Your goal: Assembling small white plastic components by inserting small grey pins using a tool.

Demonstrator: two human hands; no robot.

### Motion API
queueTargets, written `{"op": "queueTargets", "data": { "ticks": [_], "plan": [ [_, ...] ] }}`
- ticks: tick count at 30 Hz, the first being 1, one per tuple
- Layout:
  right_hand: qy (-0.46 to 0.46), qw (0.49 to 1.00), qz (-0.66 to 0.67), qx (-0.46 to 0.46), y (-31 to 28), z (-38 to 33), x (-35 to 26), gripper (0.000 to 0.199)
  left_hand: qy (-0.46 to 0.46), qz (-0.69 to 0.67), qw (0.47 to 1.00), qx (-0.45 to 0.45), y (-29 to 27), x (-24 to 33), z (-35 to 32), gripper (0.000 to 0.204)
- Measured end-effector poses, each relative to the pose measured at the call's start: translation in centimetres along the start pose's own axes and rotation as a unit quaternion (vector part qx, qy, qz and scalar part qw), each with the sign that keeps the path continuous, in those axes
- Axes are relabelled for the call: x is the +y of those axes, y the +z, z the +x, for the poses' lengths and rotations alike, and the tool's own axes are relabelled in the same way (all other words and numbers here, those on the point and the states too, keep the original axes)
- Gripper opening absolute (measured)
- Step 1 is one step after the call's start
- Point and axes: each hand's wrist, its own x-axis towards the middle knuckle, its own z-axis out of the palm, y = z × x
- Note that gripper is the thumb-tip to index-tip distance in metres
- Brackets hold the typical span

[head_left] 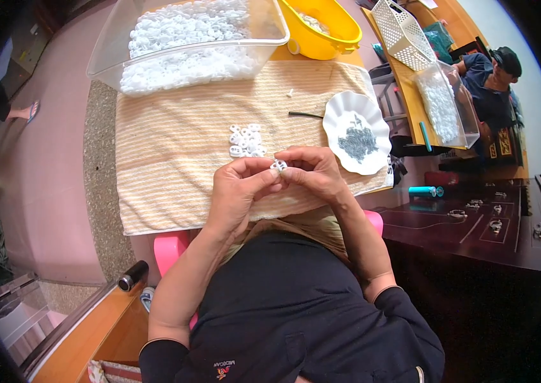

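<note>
A small white plastic part (279,165) with holes is pinched between the fingertips of both hands, above the near half of the striped cloth (174,153). My left hand (243,187) grips it from the left with thumb and fingers closed. From the right, my right hand (314,173) holds it the same way. Just beyond my left fingers lies a loose pile of similar white plastic parts (247,139). Right of my hands stands a white scalloped plate (338,110) holding many small grey pieces, too fine to make out singly. A thin black stick (305,115) lies against the plate's left rim.
A clear plastic bin (104,60) full of white parts stands at the far left of the cloth, beside a yellow tub (347,32). At the far right a person (484,80) sits at another table with a clear bin (468,127). Pink seat edges (171,249) flank me.
</note>
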Motion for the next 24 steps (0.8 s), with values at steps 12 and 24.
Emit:
{"op": "queueTargets", "data": {
  "ticks": [12, 24],
  "plan": [
    [-0.006, 1.0, 0.03, -0.008, -0.1, -0.02, 0.13, 0.027, -0.007, -0.006, 1.0, 0.008, -0.07, -0.18, 0.04, 0.016],
    [-0.009, 0.999, 0.037, -0.011, -0.44, -0.16, 0.33, 0.027, -0.02, -0.04, 0.999, -0.019, -0.25, -0.44, 0.0, 0.018]
  ]
}}
